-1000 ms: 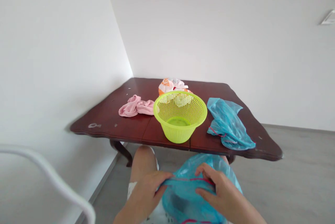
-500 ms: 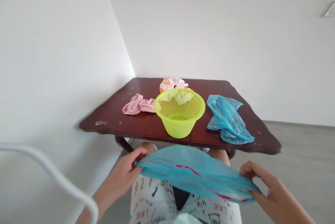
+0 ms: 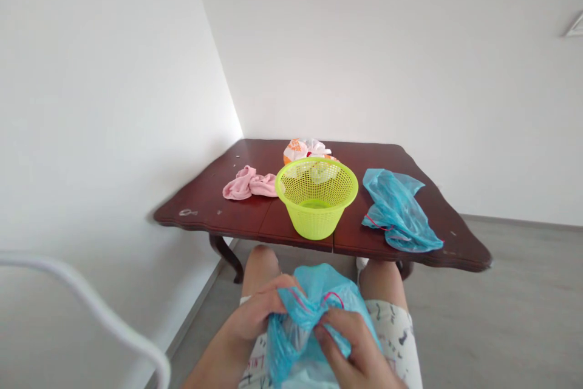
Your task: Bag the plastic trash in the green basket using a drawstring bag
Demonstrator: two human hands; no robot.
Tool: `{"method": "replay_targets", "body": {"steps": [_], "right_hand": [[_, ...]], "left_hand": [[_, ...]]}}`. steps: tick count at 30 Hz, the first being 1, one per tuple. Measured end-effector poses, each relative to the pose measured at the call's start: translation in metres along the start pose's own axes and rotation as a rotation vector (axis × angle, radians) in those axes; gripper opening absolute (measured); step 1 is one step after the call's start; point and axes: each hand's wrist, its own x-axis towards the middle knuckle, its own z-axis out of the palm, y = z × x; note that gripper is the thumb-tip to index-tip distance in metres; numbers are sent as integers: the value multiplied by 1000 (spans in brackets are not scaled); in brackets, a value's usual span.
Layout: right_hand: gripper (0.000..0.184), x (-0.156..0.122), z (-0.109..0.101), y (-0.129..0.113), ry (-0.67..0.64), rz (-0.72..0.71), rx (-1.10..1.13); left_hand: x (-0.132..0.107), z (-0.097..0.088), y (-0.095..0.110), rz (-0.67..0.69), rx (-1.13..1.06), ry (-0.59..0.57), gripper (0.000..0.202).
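Observation:
Over my lap, my left hand [image 3: 257, 316] and my right hand [image 3: 353, 346] are both closed on a blue plastic bag [image 3: 310, 310] with a red drawstring. The bag is bunched up between them, its mouth gathered together. Ahead of my knees stands a dark wooden table [image 3: 255, 222]. On it sit a lime-green mesh basket [image 3: 316, 196], a second blue plastic bag [image 3: 396, 210] to its right, and a pink cloth [image 3: 248, 182] to its left.
A white and orange bag [image 3: 303, 148] lies behind the basket. White walls meet at the corner behind the table. A white curved chair rail [image 3: 91, 304] crosses the lower left. Grey floor [image 3: 510, 304] spreads to the right.
Half a second ago my hands held the bag stretched wide apart. They have come together and the bag is now bunched between them.

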Motion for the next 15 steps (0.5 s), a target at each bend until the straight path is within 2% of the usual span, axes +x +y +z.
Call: {"method": "replay_targets", "body": {"steps": [1, 4, 6, 10, 15], "right_hand": [[33, 5, 1, 4, 26, 38, -5], [42, 20, -7, 22, -63, 101, 89], [44, 24, -14, 35, -15, 128, 63], [58, 15, -20, 59, 195, 118, -226], [62, 1, -18, 69, 382, 29, -704]], "left_hand": [[8, 2, 1, -3, -29, -22, 45], [26, 2, 4, -62, -176, -97, 52], [33, -1, 7, -110, -210, -137, 56], [35, -1, 20, -178, -230, -89, 58], [17, 5, 49, -150, -211, -83, 56]]}}
